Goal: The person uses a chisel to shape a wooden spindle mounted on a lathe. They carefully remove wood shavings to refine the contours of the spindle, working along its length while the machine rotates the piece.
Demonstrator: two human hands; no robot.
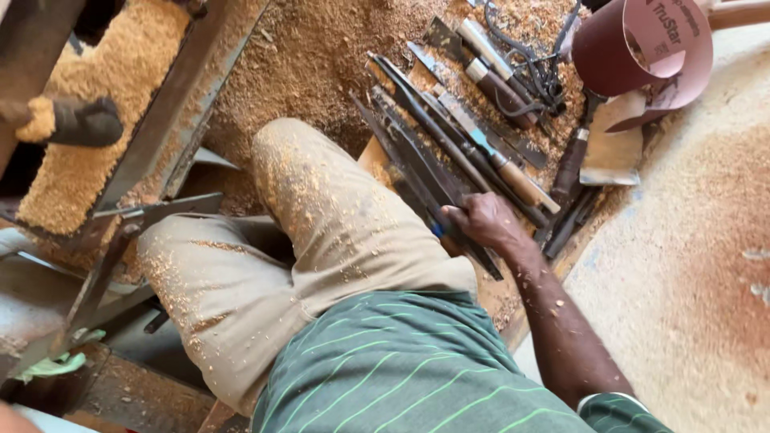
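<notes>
One hand, the right hand (485, 220), is closing around a long dark turning chisel (425, 172) lying among a row of chisels (481, 152) on a sawdust-covered board beside the person's knee. Lifting it straight out should be avoiding snagging neighbours. Left hand is out of view.

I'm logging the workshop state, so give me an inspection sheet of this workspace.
Surface: wooden board under the tools, sawdust all around.
Job's things: long dark metal turning chisels lying side by side, some with wooden handles.
Clutter: roll of red-brown sandpaper; loose sandpaper piece.
Hands: right hand rests on the chisels, closed on one; left hand not in view.
Cables: dark cord coiled beside the chisels.
Surroundings: metal frame at left, sawdust-covered.
</notes>
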